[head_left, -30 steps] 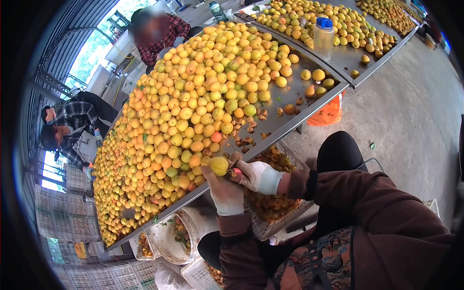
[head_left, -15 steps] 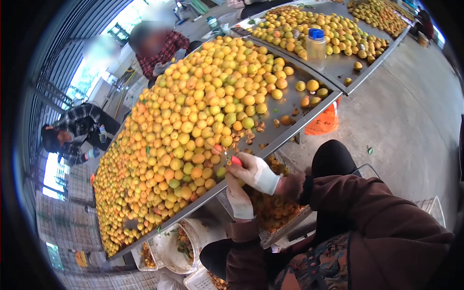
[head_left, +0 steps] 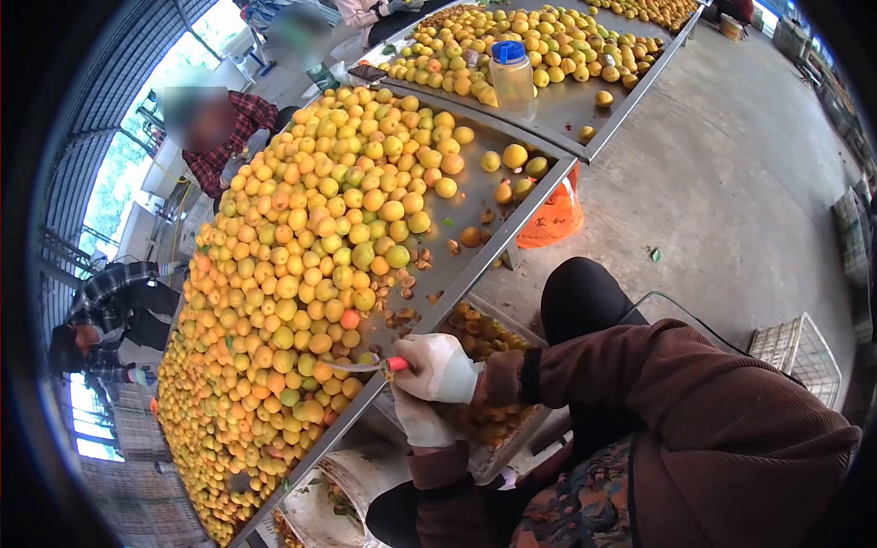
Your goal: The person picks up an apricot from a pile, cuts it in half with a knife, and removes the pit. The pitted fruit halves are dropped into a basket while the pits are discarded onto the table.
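Observation:
My right hand [head_left: 437, 367], in a pale glove, is wrapped round the red handle [head_left: 397, 363] of a small knife. The knife's thin curved blade [head_left: 354, 367] points left over the table's near edge and the fruit. Just below, my left hand [head_left: 418, 422], also gloved, is raised against the right one. Its fingers are mostly hidden, so what it may hold does not show. A large heap of yellow-orange apricots [head_left: 301, 247] lies on the metal table [head_left: 475, 164] beside the blade. Pitted scraps [head_left: 402, 290] lie near the rim.
Below the table edge stand a crate of fruit pieces [head_left: 493, 416] and a white bucket [head_left: 352, 475]. An orange bag [head_left: 553, 219] hangs under the corner. A blue-lidded jar [head_left: 512, 78] stands on the farther table. Two people work across the heap; a crate [head_left: 799, 356] sits at right.
My view has swung, shifting the tables leftward. Both hands have drawn back from the scraps toward the table's edge, and the knife blade now shows more fully, pointing left.

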Demonstrator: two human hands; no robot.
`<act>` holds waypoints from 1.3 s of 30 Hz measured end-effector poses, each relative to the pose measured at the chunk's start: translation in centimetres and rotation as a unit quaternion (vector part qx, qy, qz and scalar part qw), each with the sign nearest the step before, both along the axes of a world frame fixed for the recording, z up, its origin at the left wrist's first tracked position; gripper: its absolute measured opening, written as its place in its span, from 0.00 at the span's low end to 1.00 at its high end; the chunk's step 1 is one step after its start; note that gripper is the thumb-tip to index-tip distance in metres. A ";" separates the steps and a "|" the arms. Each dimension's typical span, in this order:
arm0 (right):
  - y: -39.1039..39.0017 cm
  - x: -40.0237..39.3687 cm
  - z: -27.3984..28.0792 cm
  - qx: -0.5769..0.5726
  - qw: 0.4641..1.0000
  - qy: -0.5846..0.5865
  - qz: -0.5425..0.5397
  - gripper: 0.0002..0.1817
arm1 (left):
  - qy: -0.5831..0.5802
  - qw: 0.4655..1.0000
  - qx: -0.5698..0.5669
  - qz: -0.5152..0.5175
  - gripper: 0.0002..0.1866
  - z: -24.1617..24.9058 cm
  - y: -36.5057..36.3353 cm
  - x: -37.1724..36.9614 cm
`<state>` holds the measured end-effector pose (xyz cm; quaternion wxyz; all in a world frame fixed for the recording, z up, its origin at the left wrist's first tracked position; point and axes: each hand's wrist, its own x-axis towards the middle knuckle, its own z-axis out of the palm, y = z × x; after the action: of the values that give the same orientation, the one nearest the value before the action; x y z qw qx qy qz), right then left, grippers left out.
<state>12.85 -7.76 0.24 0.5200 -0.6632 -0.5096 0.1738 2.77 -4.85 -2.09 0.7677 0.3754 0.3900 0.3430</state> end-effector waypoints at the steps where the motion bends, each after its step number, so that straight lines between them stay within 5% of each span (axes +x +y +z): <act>1: 0.0 0.2 -0.3 -0.005 1.000 0.000 0.001 0.12 | -0.011 1.000 -0.026 -0.007 0.17 -0.2 0.1 -0.1; 4: -0.7 0.3 -0.8 0.080 0.979 -0.121 0.141 0.13 | -0.045 0.995 -0.089 -0.025 0.17 -0.9 -0.1 0.0; 7: -0.9 0.3 -1.7 0.118 0.975 -0.126 0.143 0.14 | -0.086 0.982 -0.167 -0.019 0.17 -1.5 -0.7 -0.1; 9: -0.5 0.5 -0.9 0.079 0.987 0.121 0.074 0.12 | -0.080 0.988 -0.128 0.021 0.18 -1.3 -1.1 -0.9; 10: 0.2 0.4 -1.1 0.088 0.940 0.327 0.051 0.09 | 0.049 0.993 0.089 0.052 0.18 -1.5 -1.1 -1.2; 11: 1.2 1.4 -2.0 0.101 0.935 0.335 0.062 0.06 | 0.052 0.992 0.092 0.074 0.18 -0.4 -0.3 -1.7; 13: 1.0 3.4 -0.1 -0.030 0.978 0.189 0.081 0.09 | -0.047 0.991 -0.120 0.044 0.20 2.5 0.9 -2.4; 15: 1.1 3.9 -0.2 -0.042 0.996 0.027 0.067 0.11 | -0.052 0.991 -0.098 0.069 0.21 3.7 0.8 -2.4; 17: 2.3 3.3 -0.7 -0.019 0.996 0.067 0.058 0.10 | -0.053 0.992 -0.081 0.077 0.21 4.2 -0.3 -1.8; 19: 2.4 2.8 2.4 0.014 0.864 0.501 0.047 0.09 | 0.159 0.945 0.272 0.086 0.23 4.3 -1.8 -0.7; 20: 1.2 2.4 5.2 0.031 0.834 0.550 0.039 0.10 | 0.155 0.946 0.271 0.087 0.23 3.9 -1.8 -0.6; 22: 1.5 2.4 5.3 0.056 0.812 0.578 0.063 0.12 | -0.030 0.998 0.016 0.058 0.23 2.7 -1.6 -0.7; 23: 1.6 2.3 5.4 0.079 0.785 0.608 0.089 0.13 | -0.033 0.998 0.016 0.060 0.23 2.6 -1.7 -0.5; 25: 1.4 2.0 5.8 0.087 0.798 0.584 0.122 0.12 | -0.072 0.995 -0.050 0.038 0.25 2.5 -1.8 -0.3; 27: 1.6 0.8 6.8 0.071 0.863 0.500 0.011 0.06 | -0.071 0.996 -0.042 0.032 0.26 1.0 -1.5 -0.6; 29: 2.0 0.2 5.2 0.104 0.879 0.465 0.008 0.06 | -0.069 0.997 -0.035 0.027 0.27 0.4 -1.4 -0.5; 31: 0.6 -0.3 5.6 0.175 0.974 0.140 0.033 0.07 | -0.123 0.990 0.023 0.064 0.28 0.5 -1.8 0.4; 34: 0.1 -0.5 4.8 0.180 0.978 0.084 0.063 0.09 | -0.145 0.986 0.038 0.072 0.27 -4.7 -0.1 0.2; 37: 0.9 -0.9 4.5 0.160 0.983 0.079 0.046 0.13 | -0.184 0.974 -0.010 0.132 0.23 -3.1 -0.7 0.6; 38: 1.8 -0.7 4.5 0.151 0.935 0.321 0.024 0.14 | -0.081 0.991 0.026 0.106 0.21 -1.4 -1.1 0.0; 39: 2.6 -0.4 4.5 0.131 0.829 0.543 -0.001 0.15 | 0.024 0.995 0.060 0.078 0.20 0.4 -1.8 -0.5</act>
<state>12.42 -5.21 4.70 0.7953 -0.3879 -0.1618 0.4369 2.27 -6.64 -1.67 0.7052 0.3978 0.4144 0.4155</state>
